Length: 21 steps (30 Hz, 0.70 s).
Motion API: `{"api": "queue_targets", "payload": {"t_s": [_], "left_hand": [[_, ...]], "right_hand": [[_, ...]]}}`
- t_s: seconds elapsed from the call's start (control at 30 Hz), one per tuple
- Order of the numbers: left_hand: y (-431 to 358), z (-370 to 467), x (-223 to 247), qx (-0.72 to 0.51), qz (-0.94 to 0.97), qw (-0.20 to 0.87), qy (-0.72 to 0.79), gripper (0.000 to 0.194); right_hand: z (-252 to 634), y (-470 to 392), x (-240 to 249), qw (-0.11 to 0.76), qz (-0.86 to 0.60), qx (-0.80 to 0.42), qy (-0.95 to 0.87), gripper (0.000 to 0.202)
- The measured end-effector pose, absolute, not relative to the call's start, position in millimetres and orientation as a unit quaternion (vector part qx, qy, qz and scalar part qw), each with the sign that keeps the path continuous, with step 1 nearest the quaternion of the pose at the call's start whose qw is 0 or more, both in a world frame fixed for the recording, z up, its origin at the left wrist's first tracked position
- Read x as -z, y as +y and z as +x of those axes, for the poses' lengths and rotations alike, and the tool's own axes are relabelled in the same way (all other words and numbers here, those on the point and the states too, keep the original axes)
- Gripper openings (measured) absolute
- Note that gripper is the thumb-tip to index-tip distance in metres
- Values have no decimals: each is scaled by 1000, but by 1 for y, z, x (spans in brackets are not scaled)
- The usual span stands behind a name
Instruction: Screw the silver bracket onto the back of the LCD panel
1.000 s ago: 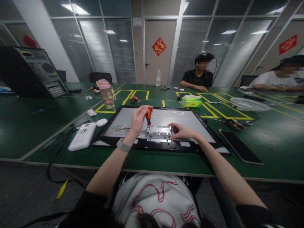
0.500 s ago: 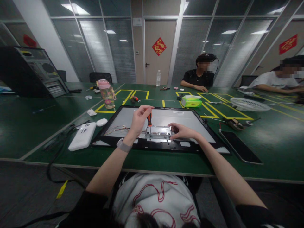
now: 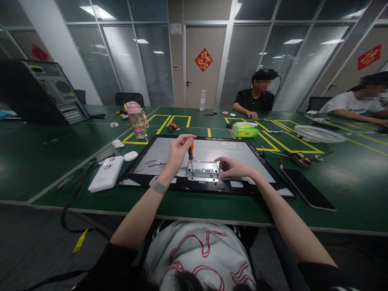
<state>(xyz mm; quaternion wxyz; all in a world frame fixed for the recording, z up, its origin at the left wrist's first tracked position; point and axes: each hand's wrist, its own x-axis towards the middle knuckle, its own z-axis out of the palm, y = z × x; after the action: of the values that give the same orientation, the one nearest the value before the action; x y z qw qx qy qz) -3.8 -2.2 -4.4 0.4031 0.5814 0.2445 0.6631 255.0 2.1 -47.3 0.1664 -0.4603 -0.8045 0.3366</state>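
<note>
left hand (image 3: 178,155) pinches an upright screwdriver (image 3: 190,152); right hand (image 3: 233,167), thumb and curled fingers parted, rests at metal bracket (image 3: 203,171); far red sign (image 3: 204,60) bears gold characters

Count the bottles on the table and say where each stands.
2: the pink-lidded bottle, left of the flat panel, and the clear bottle near the far edge of the table, before the door.

Glass partitions with pale blinds (image 3: 211,258) flank a wooden door (image 3: 194,89) bearing a red diamond-shaped sign (image 3: 204,60), bright ceiling lights showing in the panes. Dark chairs (image 3: 129,99) stand behind the long green counter (image 3: 169,206), marked with yellow tape (image 3: 136,142); the dim grey floor (image 3: 27,242) seems tiled.Correction: the blinds point above was wrong, so this version replaces it.

Glass partitions with pale blinds (image 3: 123,60) flank a wooden door (image 3: 194,89) bearing a red diamond-shaped sign (image 3: 204,60), bright ceiling lights (image 3: 98,12) showing in the panes. Dark chairs (image 3: 129,99) stand behind the long green counter (image 3: 169,206), marked with yellow tape (image 3: 136,142); the dim grey floor (image 3: 27,242) seems tiled.
</note>
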Motion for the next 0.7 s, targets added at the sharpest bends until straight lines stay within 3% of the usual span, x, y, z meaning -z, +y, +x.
{"api": "queue_targets", "payload": {"t_s": [0.17,0.27,0.4,0.53,0.7], "left_hand": [[0,-6,6,-651,591,410,243,23],[-2,-6,4,-650,586,426,229,22],[-5,-5,1,-654,576,433,229,22],[-6,-4,0,-654,570,439,234,22],[-4,-3,1,-656,568,442,226,23]], "right_hand": [[273,-4,31,195,-515,-265,-792,66],[293,-10,21,275,-555,-140,-772,46],[325,-28,16,368,-600,46,-709,38],[360,-63,32,341,-742,193,-545,47],[396,-105,66,220,-890,106,-385,86]]}}
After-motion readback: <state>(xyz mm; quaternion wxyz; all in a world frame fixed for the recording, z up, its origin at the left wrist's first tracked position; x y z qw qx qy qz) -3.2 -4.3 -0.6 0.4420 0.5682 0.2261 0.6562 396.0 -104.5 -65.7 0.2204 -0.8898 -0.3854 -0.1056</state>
